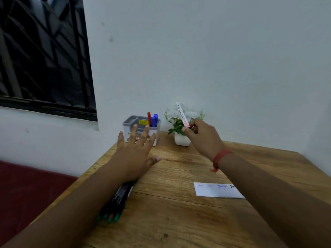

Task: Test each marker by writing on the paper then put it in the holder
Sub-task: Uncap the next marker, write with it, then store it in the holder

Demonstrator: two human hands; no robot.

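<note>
Right now, at the wooden surface (179, 176):
Right hand (202, 136): up off the surface, just in front of the plant, grip pinching the lower end of a white marker (182, 116) between thumb and fingertips.
White marker: tilted, upper end leaning up and left against the wall, red band near the pinched end; held in the air, touching neither paper nor holder.
Left hand (134, 151): fingers spread and straight, grip wide, holding nothing; stretched forward with fingertips overlapping the front of the holder in view; cannot tell whether touching it.
Holder (131, 121): grey, several compartments, at the far edge of the surface near the wall, left of the plant.
Inside holder: red marker (149, 118) and two blue markers (154, 119) standing upright together in the right-hand compartment.
Paper (215, 190): white slip lying flat on the surface, near side, partly under the right forearm; blue and black scribbles on it, too blurred to read.
Marker bundle (116, 203): dark-bodied markers lying side by side on the surface's left edge, partly under the left forearm, green and red ends pointing toward the camera.
Plant (177, 122): small leafy sprig with pale flowers in a white pot (181, 140), at the back of the surface, just beside the holder.
Right wrist: red thread band (219, 157) tied round it.
Background: pale wall, dark barred window (44, 56) upper left, dark red floor (26, 190) lower left.
</note>
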